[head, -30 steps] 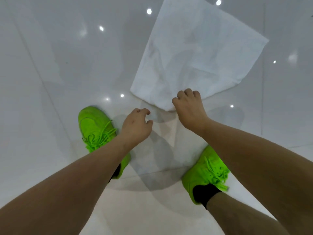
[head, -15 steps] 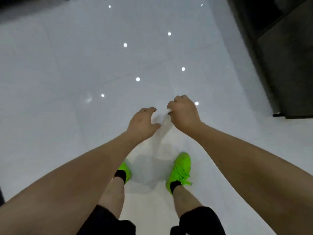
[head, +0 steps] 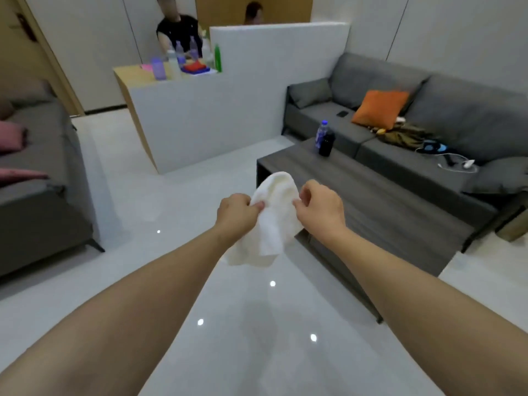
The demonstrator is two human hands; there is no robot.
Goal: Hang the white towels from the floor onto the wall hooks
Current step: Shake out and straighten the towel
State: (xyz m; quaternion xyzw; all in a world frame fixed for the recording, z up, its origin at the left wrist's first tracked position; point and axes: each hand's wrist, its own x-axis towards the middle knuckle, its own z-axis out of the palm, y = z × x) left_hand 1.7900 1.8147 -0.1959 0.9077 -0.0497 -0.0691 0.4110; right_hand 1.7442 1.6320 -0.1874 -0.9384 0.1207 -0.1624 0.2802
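A white towel (head: 274, 218) hangs bunched in the air in front of me, over the glossy white floor. My left hand (head: 235, 214) pinches its left edge between thumb and fingers. My right hand (head: 321, 208) pinches its right edge, fingers curled. The towel's upper part bulges up between the two hands and its lower part droops below my left wrist. No wall hooks are in view.
A low dark coffee table (head: 385, 207) stands just right of my hands, with a bottle (head: 324, 138) on it. Behind it is a grey sofa (head: 428, 115) with an orange cushion. A white partition (head: 228, 110) is ahead, two people behind it. Another grey sofa (head: 34, 181) is at the left.
The towel lay flat on the floor with my hands reaching for its corner; both hands have lifted it and my view has risen from floor and shoes to the room.
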